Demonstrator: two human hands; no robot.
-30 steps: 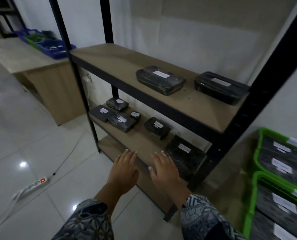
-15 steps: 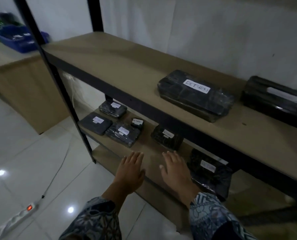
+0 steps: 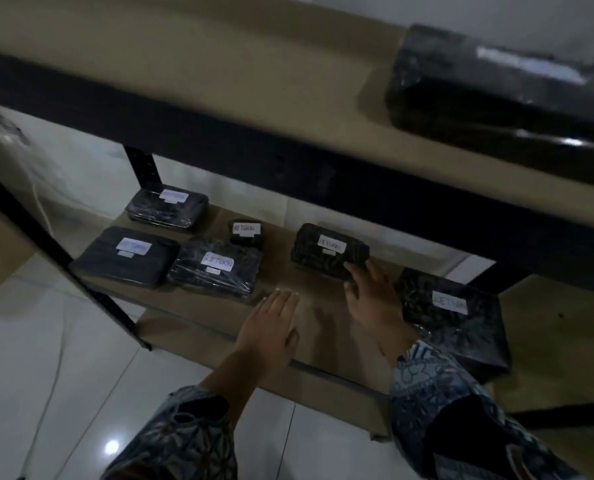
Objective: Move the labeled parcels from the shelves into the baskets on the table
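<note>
Several black wrapped parcels with white labels lie on the middle shelf (image 3: 299,306). My right hand (image 3: 371,296) touches the near right corner of a RETURN parcel (image 3: 326,251) with its fingertips, fingers apart, not closed around it. My left hand (image 3: 271,327) hovers flat and open over the shelf's bare front edge. A larger RETURN parcel (image 3: 451,313) lies right of my right hand. To the left lie a RETURN parcel (image 3: 216,265), a small one (image 3: 246,232), a flat one (image 3: 129,254) and one behind (image 3: 167,209). No basket is in view.
The top shelf (image 3: 254,81) overhangs close above and carries a big blurred black parcel (image 3: 496,84) at the right. A black upright post (image 3: 56,251) stands at the shelf's left. White tiled floor (image 3: 29,341) lies below, with a thin cable running across it.
The view has dropped and closed in on the middle shelf. Both hands moved forward; my right hand now reaches the RETURN parcel's corner.
</note>
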